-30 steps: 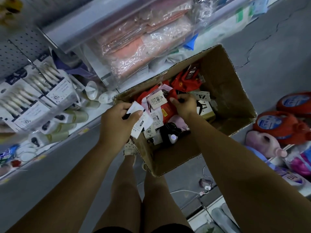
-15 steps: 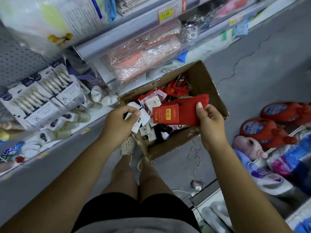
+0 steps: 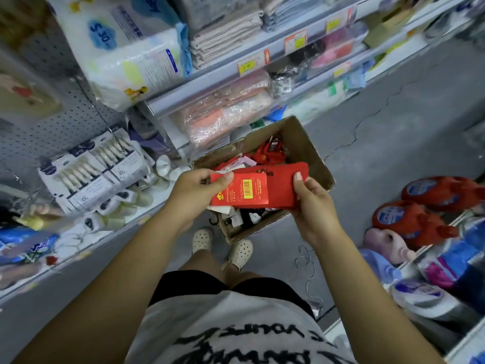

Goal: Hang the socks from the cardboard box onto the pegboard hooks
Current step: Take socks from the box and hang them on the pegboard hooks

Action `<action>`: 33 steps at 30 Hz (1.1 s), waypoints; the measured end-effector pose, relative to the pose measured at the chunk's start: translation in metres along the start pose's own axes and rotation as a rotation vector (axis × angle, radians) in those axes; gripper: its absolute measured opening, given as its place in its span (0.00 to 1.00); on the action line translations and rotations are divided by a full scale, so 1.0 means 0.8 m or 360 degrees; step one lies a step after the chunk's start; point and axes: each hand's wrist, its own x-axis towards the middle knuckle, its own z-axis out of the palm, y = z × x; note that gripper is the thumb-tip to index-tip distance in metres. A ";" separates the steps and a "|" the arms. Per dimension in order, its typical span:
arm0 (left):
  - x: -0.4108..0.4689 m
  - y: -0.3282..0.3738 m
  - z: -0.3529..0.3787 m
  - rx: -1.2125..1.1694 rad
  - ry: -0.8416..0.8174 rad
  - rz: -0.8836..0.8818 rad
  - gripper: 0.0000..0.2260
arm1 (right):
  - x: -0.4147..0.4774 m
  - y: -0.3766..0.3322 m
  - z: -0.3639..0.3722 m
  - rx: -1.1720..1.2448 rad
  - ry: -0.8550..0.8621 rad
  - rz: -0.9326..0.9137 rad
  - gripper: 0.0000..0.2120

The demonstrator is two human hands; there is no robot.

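A pair of red socks (image 3: 279, 189) with a red card label and yellow barcode is held level above the cardboard box (image 3: 312, 156). My left hand (image 3: 195, 193) pinches the label end; under it some white-tagged socks also show, and I cannot tell whether that hand holds them. My right hand (image 3: 312, 206) grips the other end. The box sits on the floor with several more red, black and white-tagged socks (image 3: 270, 153) inside. A grey pegboard (image 3: 60, 119) fills the upper left, with packaged goods hanging on it.
Shelves with wrapped textiles (image 3: 225, 111) and price tags run behind the box. Detergent bottles (image 3: 417, 219) line a low shelf at right. My feet in white clogs (image 3: 238, 252) stand beside the box. A cable (image 3: 307, 261) lies on the grey floor.
My right hand lifted a red sock pair out of the box. My left hand moved over and took its label end. The view rose as I straightened up.
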 end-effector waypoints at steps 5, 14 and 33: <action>-0.026 -0.001 -0.026 -0.0082 0.0170 -0.0018 0.15 | -0.033 0.007 0.019 -0.0873 0.0082 -0.0653 0.33; -0.093 0.001 -0.084 -0.0309 0.0276 0.0079 0.21 | -0.079 0.023 0.132 -0.1037 -0.0837 -0.0915 0.30; -0.294 -0.150 -0.407 0.0034 0.0823 0.0527 0.06 | -0.280 0.178 0.420 -0.0294 -0.1026 -0.0009 0.17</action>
